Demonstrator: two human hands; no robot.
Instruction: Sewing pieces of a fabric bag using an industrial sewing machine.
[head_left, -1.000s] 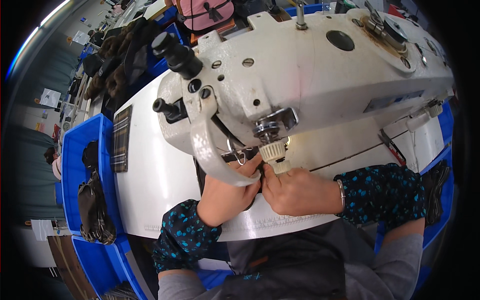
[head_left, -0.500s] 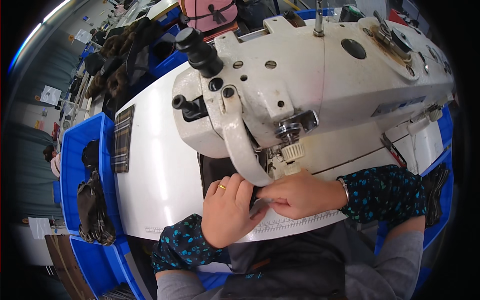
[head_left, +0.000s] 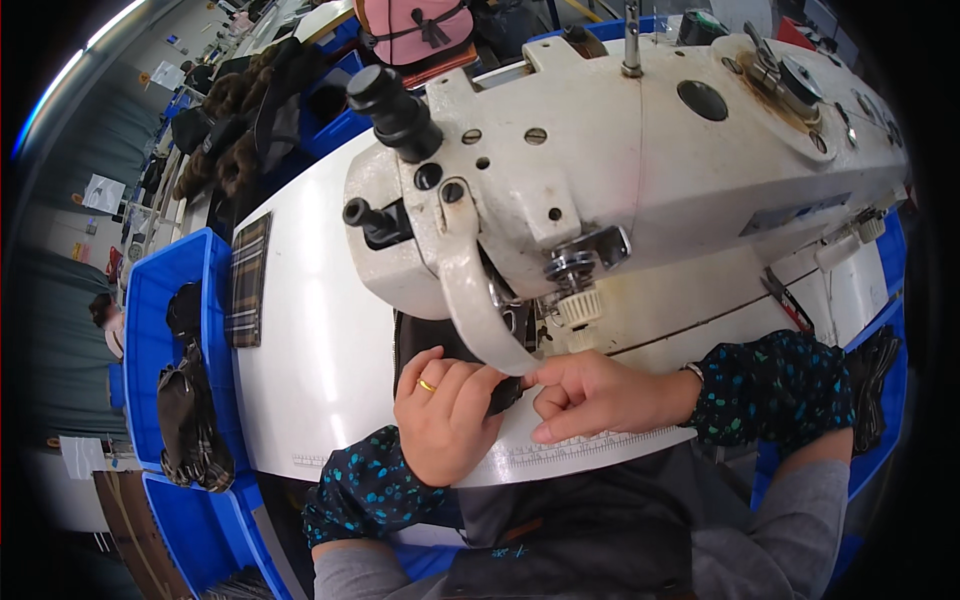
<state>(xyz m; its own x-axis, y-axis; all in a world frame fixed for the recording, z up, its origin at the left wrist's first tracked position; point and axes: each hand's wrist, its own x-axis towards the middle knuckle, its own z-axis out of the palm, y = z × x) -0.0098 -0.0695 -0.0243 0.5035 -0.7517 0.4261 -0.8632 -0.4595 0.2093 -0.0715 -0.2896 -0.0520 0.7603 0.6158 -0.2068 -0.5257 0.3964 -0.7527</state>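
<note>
"Two hands are by the dark cloth (head_left: 425, 335). From my far-off seat, what changed?"

"The left hand (head_left: 447, 415) slid a bit left and toward the person. Its fingers bend over the cloth's near end. I can't tell if they pinch it."

"Where's the cloth now?"

"Under the front of the sewing machine (head_left: 600, 150). Its near end shows between the hands."

"And the right hand (head_left: 600, 395)?"

"Its thumb dropped away from the pointing finger. That finger seems to touch the cloth's end. I can't tell if the hand grips anything. I think fingertips are fixing the edge."

"Where can I move?"

"Far left, a blue bin (head_left: 216, 300) blocks me. Next lies a plaid cloth (head_left: 249, 285). Then the white table (head_left: 310, 300) runs to the dark cloth, so I'd go there. The bent white bar (head_left: 470, 290) hangs close above the fingers. Farther right, a red-and-black tool (head_left: 788, 300) lies well apart."
</note>
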